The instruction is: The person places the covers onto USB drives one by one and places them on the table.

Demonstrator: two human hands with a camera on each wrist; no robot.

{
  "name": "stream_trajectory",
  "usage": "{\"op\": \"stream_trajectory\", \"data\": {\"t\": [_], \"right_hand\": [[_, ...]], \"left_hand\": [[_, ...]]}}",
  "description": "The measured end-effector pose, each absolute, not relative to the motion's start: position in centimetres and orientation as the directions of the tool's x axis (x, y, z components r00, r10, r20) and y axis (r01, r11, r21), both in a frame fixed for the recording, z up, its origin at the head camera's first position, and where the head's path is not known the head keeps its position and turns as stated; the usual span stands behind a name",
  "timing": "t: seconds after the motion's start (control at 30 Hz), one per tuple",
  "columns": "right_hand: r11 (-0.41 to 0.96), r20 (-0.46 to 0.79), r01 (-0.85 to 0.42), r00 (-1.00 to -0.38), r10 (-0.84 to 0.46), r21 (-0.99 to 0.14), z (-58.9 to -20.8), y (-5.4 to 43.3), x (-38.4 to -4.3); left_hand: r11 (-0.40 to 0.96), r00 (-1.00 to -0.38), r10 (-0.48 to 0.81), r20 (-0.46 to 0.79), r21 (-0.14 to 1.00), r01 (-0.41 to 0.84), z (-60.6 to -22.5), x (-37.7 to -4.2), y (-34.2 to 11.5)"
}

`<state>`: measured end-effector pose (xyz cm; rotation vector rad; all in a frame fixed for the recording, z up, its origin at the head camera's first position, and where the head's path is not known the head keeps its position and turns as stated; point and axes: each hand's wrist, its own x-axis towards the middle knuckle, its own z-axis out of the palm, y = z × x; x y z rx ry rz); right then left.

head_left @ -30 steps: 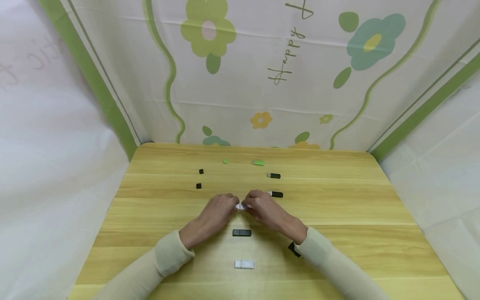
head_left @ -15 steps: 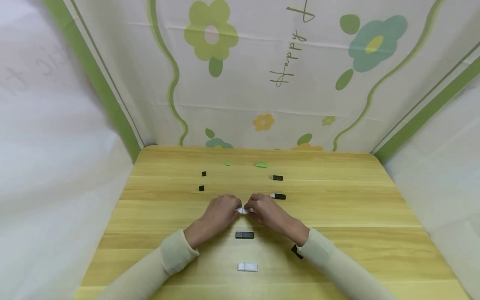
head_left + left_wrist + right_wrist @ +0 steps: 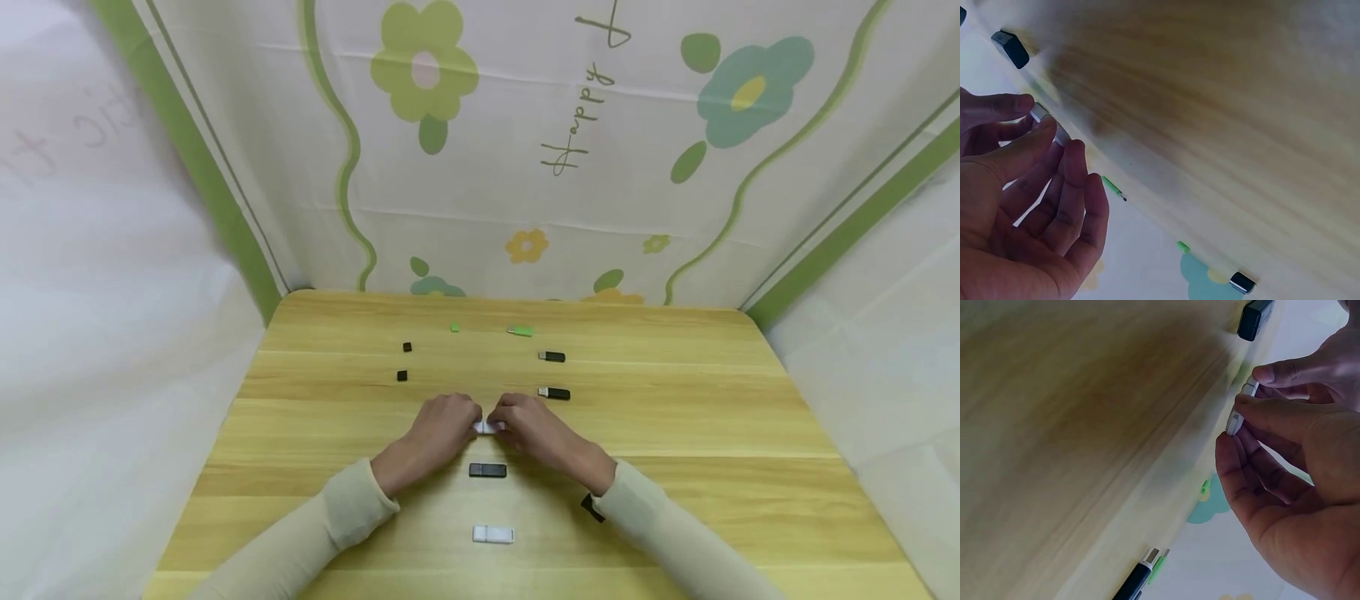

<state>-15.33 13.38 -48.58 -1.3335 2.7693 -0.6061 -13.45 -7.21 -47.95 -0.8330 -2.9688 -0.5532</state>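
Both hands meet over the middle of the table, holding a white USB flash drive (image 3: 484,427) between them. My left hand (image 3: 441,427) pinches its left end, the cap side, between thumb and fingers. At the other end my right hand (image 3: 534,427) grips the body in the same way. A seam shows between the two parts in the right wrist view, where the white drive (image 3: 1235,420) is partly covered by fingertips. Just nearer to me lies a black capped flash drive (image 3: 487,471), and below it a white capped one (image 3: 493,535).
Uncapped drives lie beyond my right hand: a green one (image 3: 521,332), a black one (image 3: 552,357) and another black one (image 3: 555,393). Across from them sit loose caps: a green cap (image 3: 454,328) and two black caps (image 3: 402,376). A patterned cloth (image 3: 465,183) hangs behind the table.
Both hands have come slightly nearer to me with the white flash drive still between them. The head view has shifted a little; the other drives and caps stay in place.
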Motion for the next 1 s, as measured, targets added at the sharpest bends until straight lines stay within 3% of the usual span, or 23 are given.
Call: {"op": "stream_trajectory", "data": {"t": [0.43,1.0], "right_hand": [[0.544,0.150,-0.741,-0.635,-0.758,-0.392,-48.89,13.35,-15.34],[0.599,0.167,-0.733,-0.667,-0.726,-0.321,-48.68,13.81,-15.32]], "left_hand": [[0.804,-0.851,0.510,0.125,0.282,0.523,-48.48,-13.45,-7.14],[0.821,-0.872,0.478,0.104,0.299,0.486,-48.14,-13.17,-7.49]]}}
